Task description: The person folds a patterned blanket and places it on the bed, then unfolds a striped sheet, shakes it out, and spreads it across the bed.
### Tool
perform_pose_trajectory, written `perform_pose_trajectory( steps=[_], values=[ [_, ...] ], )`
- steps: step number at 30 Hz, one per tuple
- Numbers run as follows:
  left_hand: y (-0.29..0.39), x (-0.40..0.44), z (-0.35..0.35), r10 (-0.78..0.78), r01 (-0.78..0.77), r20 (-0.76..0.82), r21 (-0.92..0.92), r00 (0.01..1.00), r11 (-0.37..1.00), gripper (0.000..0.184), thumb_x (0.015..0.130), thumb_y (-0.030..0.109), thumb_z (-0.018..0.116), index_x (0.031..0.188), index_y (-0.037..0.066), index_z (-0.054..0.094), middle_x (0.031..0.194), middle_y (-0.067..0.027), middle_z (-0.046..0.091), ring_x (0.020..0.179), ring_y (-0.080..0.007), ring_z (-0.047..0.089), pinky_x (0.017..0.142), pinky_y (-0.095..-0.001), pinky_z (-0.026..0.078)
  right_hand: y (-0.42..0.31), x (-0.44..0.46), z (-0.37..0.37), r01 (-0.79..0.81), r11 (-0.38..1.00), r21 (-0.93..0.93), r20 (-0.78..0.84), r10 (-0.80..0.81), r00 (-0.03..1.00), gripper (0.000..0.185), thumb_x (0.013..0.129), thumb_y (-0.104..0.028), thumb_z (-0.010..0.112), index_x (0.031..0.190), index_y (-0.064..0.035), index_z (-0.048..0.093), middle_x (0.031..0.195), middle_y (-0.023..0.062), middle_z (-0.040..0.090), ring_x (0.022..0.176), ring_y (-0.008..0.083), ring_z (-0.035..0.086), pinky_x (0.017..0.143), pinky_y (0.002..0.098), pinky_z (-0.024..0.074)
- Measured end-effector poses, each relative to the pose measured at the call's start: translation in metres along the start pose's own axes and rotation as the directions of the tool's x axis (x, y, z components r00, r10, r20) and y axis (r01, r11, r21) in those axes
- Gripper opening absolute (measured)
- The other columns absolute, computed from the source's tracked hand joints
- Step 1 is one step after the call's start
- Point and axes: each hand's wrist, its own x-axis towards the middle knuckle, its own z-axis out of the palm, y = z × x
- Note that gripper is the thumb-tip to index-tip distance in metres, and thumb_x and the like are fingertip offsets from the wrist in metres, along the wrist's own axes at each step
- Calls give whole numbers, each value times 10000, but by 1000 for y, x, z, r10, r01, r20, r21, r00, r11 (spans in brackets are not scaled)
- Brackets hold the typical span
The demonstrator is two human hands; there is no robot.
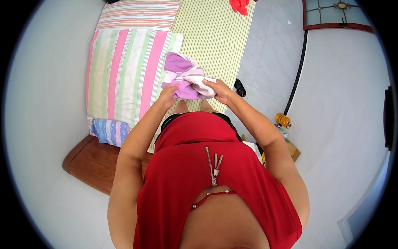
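A crumpled purple and white cloth (pixel 188 79) hangs between my two hands, above the striped bed cover. My left hand (pixel 168 93) grips its lower left edge, with the fingers closed on the purple part. On the other side, my right hand (pixel 219 90) pinches the white part, thumb on top. The cloth's upper end is bunched and leans toward the pink, green and white striped quilt (pixel 120 74). Its underside and some of my fingers are hidden by the fabric.
Beneath lies a yellow-green striped mat (pixel 211 33) with a red cloth (pixel 239 6) at its far end. A blue patterned pillow (pixel 111 132) rests by the wooden headboard (pixel 93 159). Black shoes (pixel 239 88) and an orange bottle (pixel 283 120) are on the right.
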Motion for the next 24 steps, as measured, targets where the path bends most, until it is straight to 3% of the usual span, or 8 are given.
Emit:
perform_pose_trajectory(
  steps=[6, 7, 11, 17, 20, 21, 22, 24],
  values=[
    [-29, 2, 20, -38, 44, -51, 119, 998, 992, 393, 921, 206, 499, 1239, -7, 407, 1166, -124, 525, 1044, -225, 549, 879, -363, 472, 38, 11, 0, 22, 968, -250, 99, 3, 995, 331, 768, -106, 657, 1072, -41, 543, 1007, 51, 587, 923, 148, 559, 815, 273, 435],
    [-33, -2, 22, -65, 76, -73, 147, 995, 986, 504, 893, 320, 547, 1240, -16, 405, 1148, -135, 536, 1016, -224, 565, 849, -361, 485, 47, 14, -5, 17, 948, -317, 101, 16, 995, 329, 779, -91, 640, 1090, -36, 546, 1017, 61, 594, 923, 155, 570, 821, 279, 444],
    [-47, -14, 17, -262, 279, -105, 233, 959, 931, 557, 833, 422, 601, 1225, 55, 452, 1087, -111, 569, 932, -229, 591, 721, -397, 521, 65, 9, -11, -44, 888, -457, 101, 101, 990, 273, 806, -45, 584, 1079, -29, 584, 995, 62, 614, 900, 148, 575, 816, 264, 447],
    [-71, -12, -14, -259, 281, -109, 428, 960, 859, 469, 865, 321, 570, 1174, -21, 487, 1033, -122, 601, 902, -225, 613, 754, -348, 518, 104, 16, -28, -151, 740, -655, -63, 145, 987, 261, 834, -67, 532, 1083, -16, 591, 958, 66, 631, 853, 149, 582, 767, 260, 456],
    [-85, -8, -26, -238, 252, -85, 304, 968, 919, 393, 865, 248, 550, 1158, -11, 516, 1011, -103, 612, 873, -203, 612, 745, -311, 507, 96, 22, -33, 20, 807, -590, -75, -80, 994, 281, 894, -96, 452, 1145, -13, 549, 1025, 90, 605, 892, 148, 561, 782, 267, 451],
    [-80, -8, -26, -165, 185, -86, 370, 983, 910, 368, 858, 228, 547, 1140, -8, 534, 993, -97, 619, 853, -194, 607, 732, -300, 498, 81, 27, -28, 45, 739, -672, -74, -127, 989, 282, 908, -121, 419, 1143, -8, 524, 1020, 96, 598, 903, 162, 559, 789, 276, 451],
    [-75, -9, -28, -92, 119, -82, 435, 992, 893, 344, 852, 209, 545, 1122, -4, 553, 975, -90, 625, 832, -184, 603, 718, -289, 489, 70, 20, -26, 4, 861, -509, -152, -95, 984, 258, 911, -140, 413, 1108, -11, 519, 997, 95, 596, 907, 165, 560, 789, 278, 450],
    [-61, -6, -40, 44, 22, -80, 675, 996, 738, 306, 837, 170, 539, 1087, -1, 585, 939, -78, 635, 796, -165, 589, 694, -278, 471, 54, 31, -31, 59, 884, -465, -176, -158, 972, 243, 903, -145, 411, 1079, -14, 514, 978, 85, 588, 894, 152, 547, 778, 272, 442]
  ],
)
